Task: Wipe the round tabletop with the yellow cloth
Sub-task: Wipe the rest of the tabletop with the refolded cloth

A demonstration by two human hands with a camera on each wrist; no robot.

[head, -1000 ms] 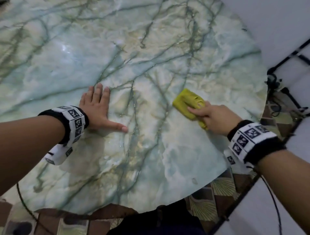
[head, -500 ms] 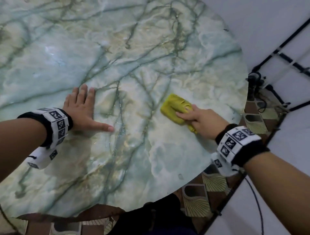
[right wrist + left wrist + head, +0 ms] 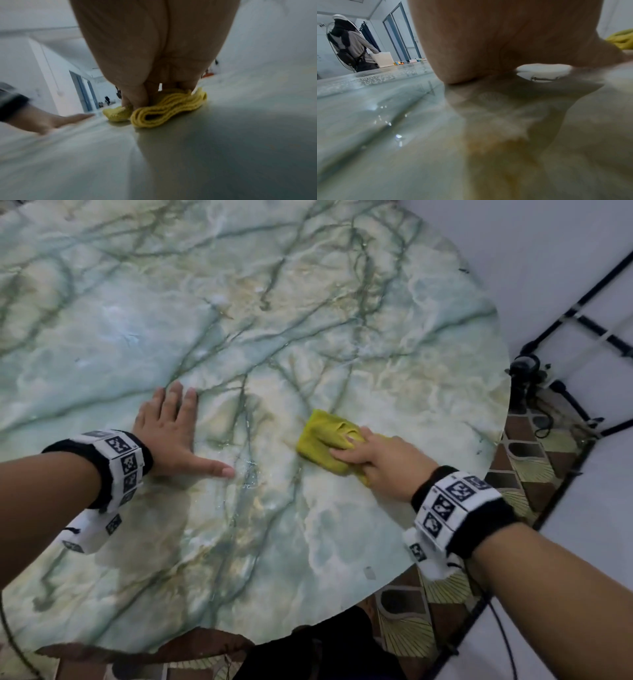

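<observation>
1. Yellow cloth (image 3: 325, 440) lies bunched on the table (image 3: 342, 330), right of centre, under your right hand (image 3: 380, 460), fingers curled gripping it.
2. Your left hand (image 3: 171, 436) rests flat, fingers straight, beside it leftward.
3. Unwiped surface likely lies ahead and left.

round tabletop (image 3: 308, 302): glossy veined marble, wet sheen | yellow cloth (image 3: 322, 440): ribbed knit

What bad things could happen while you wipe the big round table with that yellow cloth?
The left hand lies flat on the tabletop, which looks wet and shiny in the left wrist view; if it is bearing weight, it might slip. The yellow cloth is bunched under the right hand, so it may wipe only a narrow strip. Wiping near the edge risks pushing drips onto the floor.
</observation>
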